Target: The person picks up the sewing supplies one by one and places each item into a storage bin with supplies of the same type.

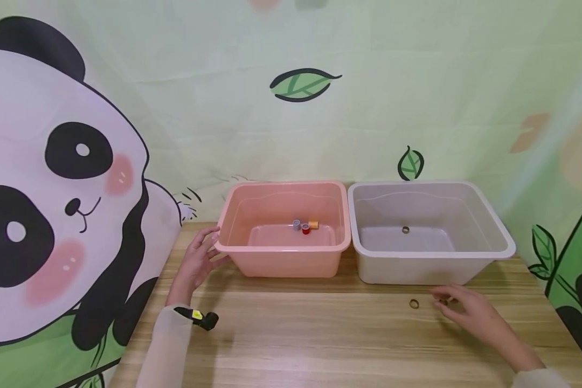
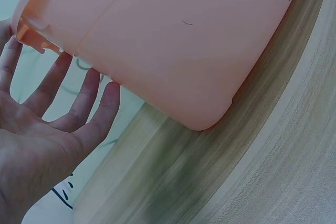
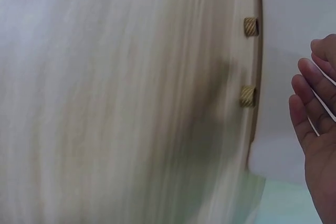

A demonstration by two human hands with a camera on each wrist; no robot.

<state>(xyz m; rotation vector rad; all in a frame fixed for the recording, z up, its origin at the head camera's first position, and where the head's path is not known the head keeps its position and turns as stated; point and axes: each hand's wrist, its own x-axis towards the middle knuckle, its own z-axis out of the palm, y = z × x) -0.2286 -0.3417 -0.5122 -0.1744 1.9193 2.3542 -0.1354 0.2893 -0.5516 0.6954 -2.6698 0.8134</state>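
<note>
My left hand (image 1: 200, 257) rests at the left end of a pink plastic tub (image 1: 291, 264), its spread fingers touching the rim and side wall, as the left wrist view shows. My right hand (image 1: 470, 315) hovers over the table in front of a grey tub (image 1: 412, 270), fingers loosely bent and holding nothing. Below it lies a small gold-brown ring (image 3: 247, 96) with a ridged band, partly hidden by the fingers in the head view. A second such ring (image 3: 250, 27) lies to its left, close to the grey tub's base. Another ring (image 1: 405, 230) is inside the grey tub.
Inside the pink tub sit a blue-grey cylinder (image 1: 296, 224), a red one (image 1: 306, 229) and an orange one (image 1: 313, 224), all small. Both tubs stand side by side at the back of the wooden table (image 1: 300, 334), before a printed panda backdrop (image 1: 213, 108).
</note>
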